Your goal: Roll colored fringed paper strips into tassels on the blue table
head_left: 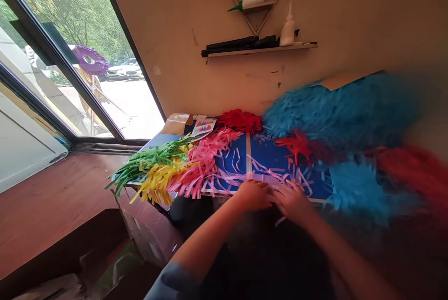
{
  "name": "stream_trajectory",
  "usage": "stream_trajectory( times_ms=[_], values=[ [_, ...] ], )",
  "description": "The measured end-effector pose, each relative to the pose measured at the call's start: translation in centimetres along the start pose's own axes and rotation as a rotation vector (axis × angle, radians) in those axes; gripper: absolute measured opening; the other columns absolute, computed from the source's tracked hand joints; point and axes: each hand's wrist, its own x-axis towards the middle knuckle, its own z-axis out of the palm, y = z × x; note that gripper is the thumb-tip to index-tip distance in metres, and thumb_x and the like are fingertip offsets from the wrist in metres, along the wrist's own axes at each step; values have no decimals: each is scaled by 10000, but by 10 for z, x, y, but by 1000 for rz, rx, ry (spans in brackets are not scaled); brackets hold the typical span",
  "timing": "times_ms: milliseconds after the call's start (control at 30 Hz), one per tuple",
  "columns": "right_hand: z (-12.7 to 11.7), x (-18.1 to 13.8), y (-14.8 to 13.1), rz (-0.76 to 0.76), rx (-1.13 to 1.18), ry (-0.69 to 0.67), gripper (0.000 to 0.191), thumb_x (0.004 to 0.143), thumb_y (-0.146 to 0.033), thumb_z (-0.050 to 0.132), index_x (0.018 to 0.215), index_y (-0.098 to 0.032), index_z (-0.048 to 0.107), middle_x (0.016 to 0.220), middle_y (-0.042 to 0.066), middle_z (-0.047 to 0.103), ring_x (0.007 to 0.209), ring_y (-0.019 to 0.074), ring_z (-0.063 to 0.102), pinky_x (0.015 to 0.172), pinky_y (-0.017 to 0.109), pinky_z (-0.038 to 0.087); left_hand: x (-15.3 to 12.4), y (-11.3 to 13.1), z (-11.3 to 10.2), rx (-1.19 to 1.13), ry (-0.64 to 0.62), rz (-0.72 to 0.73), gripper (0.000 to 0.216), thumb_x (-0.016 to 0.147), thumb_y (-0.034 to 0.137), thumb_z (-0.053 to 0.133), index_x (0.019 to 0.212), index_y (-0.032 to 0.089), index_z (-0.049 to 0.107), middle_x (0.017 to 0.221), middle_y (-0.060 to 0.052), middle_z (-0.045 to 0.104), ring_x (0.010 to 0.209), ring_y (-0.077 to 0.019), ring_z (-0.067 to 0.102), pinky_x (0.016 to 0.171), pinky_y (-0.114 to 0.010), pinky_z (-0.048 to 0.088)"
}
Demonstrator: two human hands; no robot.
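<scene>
My left hand and my right hand rest side by side at the near edge of a blue board, fingers pressed on a lavender fringed paper strip lying across it. Whether either hand grips the strip is hidden by the fingers. Pink fringe, yellow fringe and green fringe hang off the board's left end. Blurred blue fringe and red fringe cover a shape to the right.
A red fringe bunch and a small card with coloured triangles lie at the board's far edge. A wall shelf holds a white glue bottle. An open cardboard box sits at lower left, a window at left.
</scene>
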Motion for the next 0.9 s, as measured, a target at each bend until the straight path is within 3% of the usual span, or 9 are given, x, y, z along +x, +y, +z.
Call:
stream_trajectory(
  times_ms=[167,300,433,633,733,900],
  values=[
    [1,-6,0,-48,-28,7,260,753,-141,448,917,-154,650,993,82,660,906,205,575,960,389,307,-20,-18,4,9,-7,18,297,829,143,474,1113,166,558,1211,-68,575,1034,-200,571,909,-315,408],
    [-5,-3,-5,-36,-23,4,239,796,-193,438,905,-152,648,948,88,667,863,207,576,942,413,309,-33,-13,0,8,44,-20,335,829,278,513,1139,154,534,1194,-84,568,1103,-228,508,947,-341,372],
    [-6,-1,-5,-22,21,11,232,820,-230,436,866,-148,648,904,84,670,844,211,575,911,411,324,-24,8,1,31,106,-108,425,762,464,557,1041,144,582,1025,-98,615,995,-271,531,920,-409,374],
    [-8,-6,2,36,197,-14,254,812,-192,416,920,-183,646,960,56,672,918,192,586,936,392,304,-10,15,1,-19,26,-146,246,828,246,463,950,113,629,943,-114,633,879,-253,589,826,-403,424],
    [-14,2,8,150,303,-156,269,852,-275,387,852,-226,652,969,27,671,938,184,579,918,385,307,-12,9,-4,-54,14,-148,249,844,263,448,924,138,648,918,-102,644,847,-244,602,736,-367,456],
    [-16,40,25,498,322,-630,396,865,-395,292,761,-220,632,890,15,667,908,184,570,785,309,369,-7,-6,-12,-75,4,-283,392,901,359,333,938,150,662,930,-110,642,891,-245,594,712,-350,476]
  ],
)
